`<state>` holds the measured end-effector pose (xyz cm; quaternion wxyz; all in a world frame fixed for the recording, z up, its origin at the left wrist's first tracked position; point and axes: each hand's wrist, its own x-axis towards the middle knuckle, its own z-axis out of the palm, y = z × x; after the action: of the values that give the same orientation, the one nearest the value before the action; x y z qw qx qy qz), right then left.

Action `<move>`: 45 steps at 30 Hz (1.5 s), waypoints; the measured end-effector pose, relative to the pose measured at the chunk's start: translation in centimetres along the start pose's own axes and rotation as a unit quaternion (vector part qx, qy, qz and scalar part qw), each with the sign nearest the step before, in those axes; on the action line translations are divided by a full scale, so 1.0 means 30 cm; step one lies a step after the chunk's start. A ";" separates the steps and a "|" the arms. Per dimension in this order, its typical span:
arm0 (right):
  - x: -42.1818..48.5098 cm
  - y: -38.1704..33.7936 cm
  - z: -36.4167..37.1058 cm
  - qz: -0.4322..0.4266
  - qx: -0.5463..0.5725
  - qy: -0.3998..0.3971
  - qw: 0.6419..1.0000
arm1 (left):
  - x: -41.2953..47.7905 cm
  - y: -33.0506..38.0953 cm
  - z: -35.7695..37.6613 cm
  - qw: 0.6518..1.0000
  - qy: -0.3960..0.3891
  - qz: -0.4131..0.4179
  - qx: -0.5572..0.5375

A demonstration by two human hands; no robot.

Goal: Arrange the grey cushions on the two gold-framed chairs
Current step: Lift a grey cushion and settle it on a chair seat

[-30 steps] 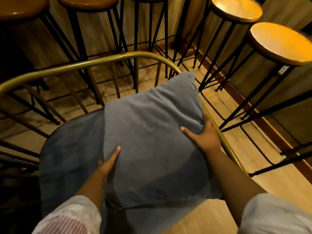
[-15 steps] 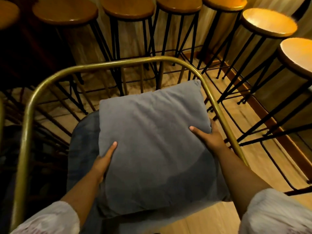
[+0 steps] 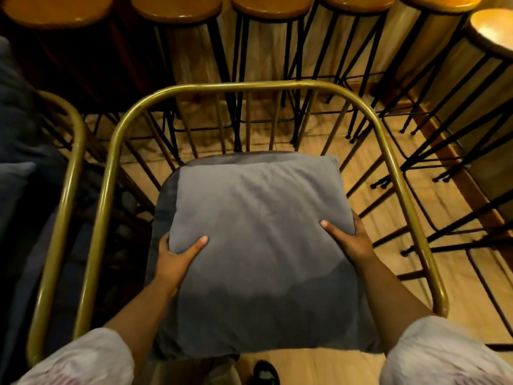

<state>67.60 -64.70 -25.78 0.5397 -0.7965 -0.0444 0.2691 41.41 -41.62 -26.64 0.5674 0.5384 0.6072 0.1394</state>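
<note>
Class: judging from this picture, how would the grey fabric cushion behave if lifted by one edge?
The grey fabric cushion probably sags: it dents under the left hand and right hand. Its plump, wrinkled look suggests lightness. The cloth seems grippy, unlikely to slide.

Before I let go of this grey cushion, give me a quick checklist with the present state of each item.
1. Both hands on the square grey fabric cushion: ok. The left hand grips its left edge, the right hand its right edge.
2. Cushion inside the gold-coloured metal chair frame: ok, it lies between the side rails.
3. Cushion lying on the dark seat pad: ok, the pad shows along the left and back edges.
4. Cushion squared to the frame: ok, its back edge runs roughly parallel to the back rail.
5. Front edge supported by the seat: cannot tell, the cushion hides the seat's front.
6. Second gold-framed chair has its cushion: cannot tell, too dark.
</note>
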 end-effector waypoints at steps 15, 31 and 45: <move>-0.046 0.083 0.117 0.079 -0.296 -0.019 0.952 | -0.073 -0.070 0.017 0.984 -0.045 -0.062 0.161; -0.592 -0.493 0.725 -0.127 -0.363 -0.347 0.855 | -0.333 0.137 -0.661 0.972 -0.032 0.069 0.223; -1.067 -0.617 1.899 -0.088 -0.160 -0.314 0.931 | 0.058 -0.007 -1.838 0.975 0.119 0.100 0.156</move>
<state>17.28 -21.00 -12.78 0.3846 -0.7400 -0.3244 0.4464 -4.58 -15.94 -10.24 0.3832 0.6580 0.6277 0.1621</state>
